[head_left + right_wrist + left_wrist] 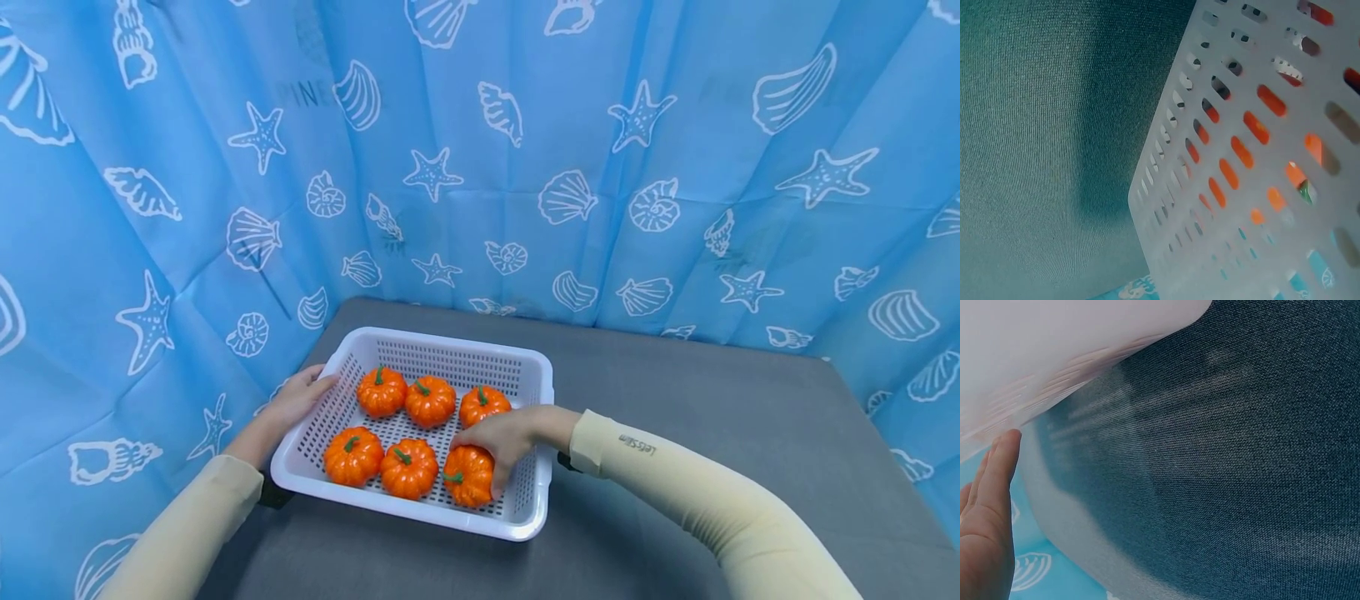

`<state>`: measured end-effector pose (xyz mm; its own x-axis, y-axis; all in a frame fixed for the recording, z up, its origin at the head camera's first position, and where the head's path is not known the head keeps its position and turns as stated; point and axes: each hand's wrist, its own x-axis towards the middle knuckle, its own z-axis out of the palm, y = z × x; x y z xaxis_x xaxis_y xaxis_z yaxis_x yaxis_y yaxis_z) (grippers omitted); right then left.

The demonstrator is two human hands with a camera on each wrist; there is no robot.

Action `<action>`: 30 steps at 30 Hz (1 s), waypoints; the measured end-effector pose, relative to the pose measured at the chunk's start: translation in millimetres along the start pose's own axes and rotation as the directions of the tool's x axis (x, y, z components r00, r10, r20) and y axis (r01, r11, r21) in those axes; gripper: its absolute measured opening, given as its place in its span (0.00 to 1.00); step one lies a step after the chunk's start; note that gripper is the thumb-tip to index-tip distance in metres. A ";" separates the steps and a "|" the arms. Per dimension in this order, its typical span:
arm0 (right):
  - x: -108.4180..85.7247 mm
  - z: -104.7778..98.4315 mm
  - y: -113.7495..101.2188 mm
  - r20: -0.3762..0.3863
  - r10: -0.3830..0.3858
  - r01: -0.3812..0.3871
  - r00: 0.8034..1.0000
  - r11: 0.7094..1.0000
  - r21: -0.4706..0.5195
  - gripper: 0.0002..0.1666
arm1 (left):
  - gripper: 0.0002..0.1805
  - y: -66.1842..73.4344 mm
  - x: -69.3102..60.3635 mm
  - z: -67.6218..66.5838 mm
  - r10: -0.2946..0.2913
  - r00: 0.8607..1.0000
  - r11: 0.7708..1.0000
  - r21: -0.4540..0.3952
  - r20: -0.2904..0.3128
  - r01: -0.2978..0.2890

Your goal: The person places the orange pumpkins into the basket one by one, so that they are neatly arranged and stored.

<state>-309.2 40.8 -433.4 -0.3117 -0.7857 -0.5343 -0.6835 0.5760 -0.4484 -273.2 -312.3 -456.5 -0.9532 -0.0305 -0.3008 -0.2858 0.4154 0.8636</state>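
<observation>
A white slotted plastic basket (408, 507) stands on the grey table and holds several small orange pumpkins with green stems, in two rows. My right hand (506, 437) reaches over the basket's right wall and grips the front-right pumpkin (467, 479), its stem pointing left. Just behind that hand sits another pumpkin (483, 403), partly hidden by it. My left hand (300, 398) rests at the left rim, thumb over the edge. In the left wrist view its fingers (1002, 459) look straight beside the outer wall. The right hand is out of sight in the right wrist view.
More pumpkins sit at the basket's front left (352, 458), front middle (408, 471), back left (381, 393) and back middle (430, 403). The grey tabletop (712, 400) extends to the right. A blue shell-patterned curtain (480, 167) hangs behind and at the sides.
</observation>
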 end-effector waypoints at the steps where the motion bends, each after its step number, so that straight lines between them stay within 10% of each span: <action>1: 0.8 0.9 -0.2 0.002 0.002 -0.002 1.000 1.000 0.004 0.53 | 0.35 -0.3 -0.1 -0.2 -0.002 1.000 1.000 0.004 0.001 0.002; 30: 10.6 -0.3 5.4 0.129 0.070 -0.087 0.989 0.987 0.137 0.52 | 0.35 2.2 -1.7 1.6 -0.014 1.000 1.000 -0.002 0.011 0.014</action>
<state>-316.4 35.5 -441.3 -0.2711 -0.7080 -0.6520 -0.5567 0.6680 -0.4939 -272.1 -309.9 -454.8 -0.9481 -0.0264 -0.3169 -0.2991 0.4129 0.8603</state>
